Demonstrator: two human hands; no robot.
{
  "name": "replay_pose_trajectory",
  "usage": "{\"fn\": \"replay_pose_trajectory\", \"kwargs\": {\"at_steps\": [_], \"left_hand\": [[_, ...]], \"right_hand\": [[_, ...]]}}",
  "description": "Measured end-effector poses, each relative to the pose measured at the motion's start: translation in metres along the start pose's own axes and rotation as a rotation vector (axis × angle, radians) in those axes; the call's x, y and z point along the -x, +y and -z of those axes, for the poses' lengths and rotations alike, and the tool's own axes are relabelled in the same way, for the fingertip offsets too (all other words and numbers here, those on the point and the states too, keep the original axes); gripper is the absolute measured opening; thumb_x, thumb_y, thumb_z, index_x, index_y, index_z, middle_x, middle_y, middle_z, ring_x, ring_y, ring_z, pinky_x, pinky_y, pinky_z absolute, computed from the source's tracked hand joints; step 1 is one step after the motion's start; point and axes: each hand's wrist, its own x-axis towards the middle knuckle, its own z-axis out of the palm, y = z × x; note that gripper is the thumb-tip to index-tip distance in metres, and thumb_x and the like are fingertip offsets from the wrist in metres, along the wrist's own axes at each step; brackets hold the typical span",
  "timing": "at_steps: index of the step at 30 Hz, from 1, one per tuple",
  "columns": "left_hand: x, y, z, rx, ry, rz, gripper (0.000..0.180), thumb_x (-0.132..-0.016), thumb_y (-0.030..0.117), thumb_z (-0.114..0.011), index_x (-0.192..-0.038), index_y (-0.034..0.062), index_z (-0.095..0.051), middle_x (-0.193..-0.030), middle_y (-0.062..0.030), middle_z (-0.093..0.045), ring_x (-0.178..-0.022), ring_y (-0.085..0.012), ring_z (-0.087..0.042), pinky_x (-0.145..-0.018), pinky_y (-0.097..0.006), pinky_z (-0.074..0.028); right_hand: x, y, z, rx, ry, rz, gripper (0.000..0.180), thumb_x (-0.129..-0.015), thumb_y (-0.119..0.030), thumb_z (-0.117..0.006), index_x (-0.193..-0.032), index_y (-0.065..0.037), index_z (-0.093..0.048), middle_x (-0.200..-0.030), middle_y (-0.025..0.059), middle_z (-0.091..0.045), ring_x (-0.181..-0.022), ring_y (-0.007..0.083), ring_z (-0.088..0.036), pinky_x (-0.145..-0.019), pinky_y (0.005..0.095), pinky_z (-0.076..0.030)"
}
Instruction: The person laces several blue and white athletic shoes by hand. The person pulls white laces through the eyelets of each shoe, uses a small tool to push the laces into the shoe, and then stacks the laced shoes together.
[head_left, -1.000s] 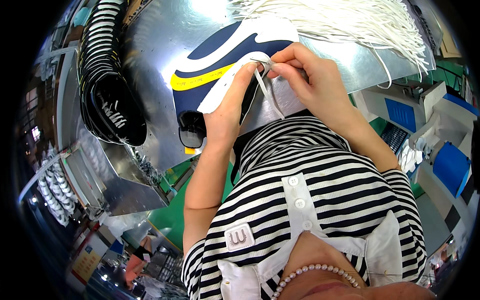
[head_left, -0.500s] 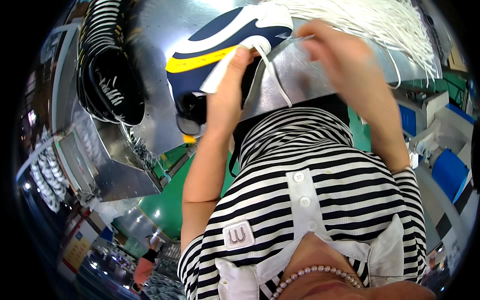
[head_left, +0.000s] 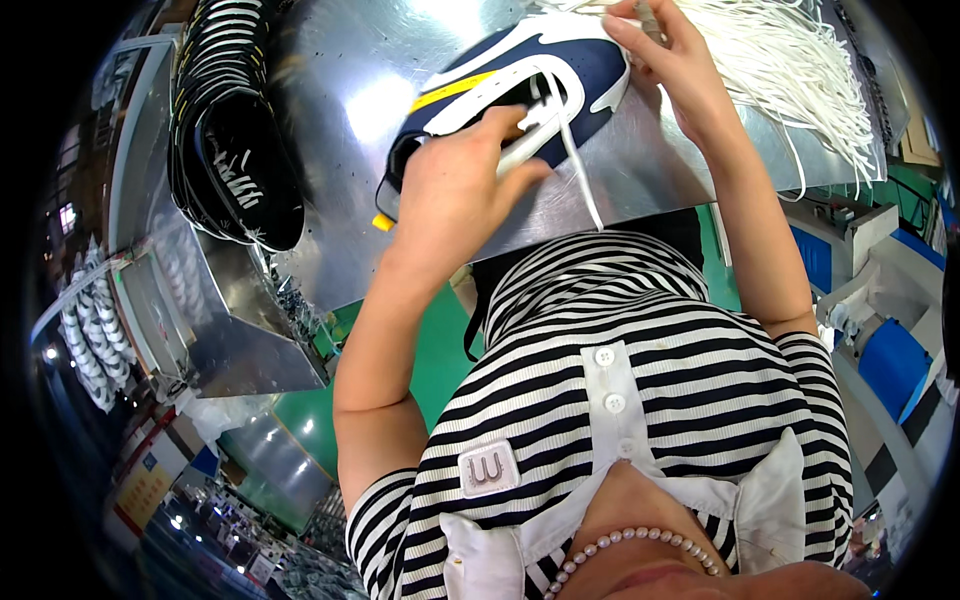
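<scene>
A navy shoe upper [head_left: 598, 70] with white overlays and a yellow strip lies on the metal table, its toe toward the far right. A white shoelace [head_left: 580, 172] runs from its eyelets and hangs toward the near table edge. My left hand [head_left: 450, 195] grips the near side of the upper at the opening, index finger reaching inside and thumb outside. Just beyond the toe, my right hand [head_left: 685, 75] is raised with its fingers pinched. A small greyish thing shows between them, too little of it to name.
A stack of nested black shoe uppers [head_left: 235, 170] stands at the left of the metal table [head_left: 340, 220]. A pile of loose white laces [head_left: 800, 85] covers the far right, some ends hanging over the edge. Blue and grey equipment [head_left: 890, 360] stands at the right.
The shoe upper has come down from a tilted, side-on hold to lie with its opening upward. My left hand has shifted from its side to the opening; my right hand has moved up.
</scene>
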Motion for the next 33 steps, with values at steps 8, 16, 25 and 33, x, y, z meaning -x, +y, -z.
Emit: {"fn": "replay_pose_trajectory", "kwargs": {"at_steps": [8,16,25,33], "left_hand": [[-0.004,0.010,-0.001,-0.007,0.318,0.015,0.019,-0.084,0.016,-0.072,-0.099,0.0068,-0.066,-0.078,-0.0134,-0.067,-0.065,-0.0300,-0.064,-0.059,-0.037,-0.049],[-0.006,0.014,0.059,0.382,0.586,0.144,0.019,-0.086,0.011,-0.073,-0.097,-0.0033,-0.067,-0.079,-0.0005,-0.068,-0.067,-0.0064,-0.055,-0.062,-0.022,-0.046],[0.009,0.019,-0.006,-0.066,-0.040,0.141,0.023,-0.089,0.017,-0.067,-0.108,0.0048,-0.066,-0.089,-0.0151,-0.068,-0.075,-0.0318,-0.065,-0.070,-0.037,-0.050],[-0.011,0.039,0.001,-0.155,-0.018,0.041,0.025,-0.092,0.022,-0.063,-0.108,0.0040,-0.067,-0.096,-0.0140,-0.068,-0.080,-0.0313,-0.065,-0.071,-0.037,-0.050]], "right_hand": [[0.053,0.047,0.005,0.389,-0.527,0.137,0.024,-0.090,-0.022,-0.069,-0.077,-0.002,-0.065,-0.062,-0.0076,-0.046,-0.057,0.0040,-0.038,-0.052,0.0244,-0.032],[0.118,0.035,0.081,0.662,-0.743,0.002,0.015,-0.086,-0.015,-0.071,-0.086,0.000,-0.069,-0.062,0.0024,-0.056,-0.054,0.0080,-0.046,-0.050,0.0253,-0.035],[0.061,0.023,0.031,0.096,-0.371,0.201,0.020,-0.087,-0.017,-0.072,-0.100,-0.002,-0.071,-0.073,-0.0059,-0.054,-0.062,0.0014,-0.044,-0.054,0.0181,-0.030],[0.024,0.020,-0.007,-0.008,-0.336,0.229,0.012,-0.090,-0.015,-0.068,-0.092,-0.004,-0.062,-0.071,-0.0066,-0.054,-0.059,0.0012,-0.039,-0.054,0.0181,-0.031]]}}
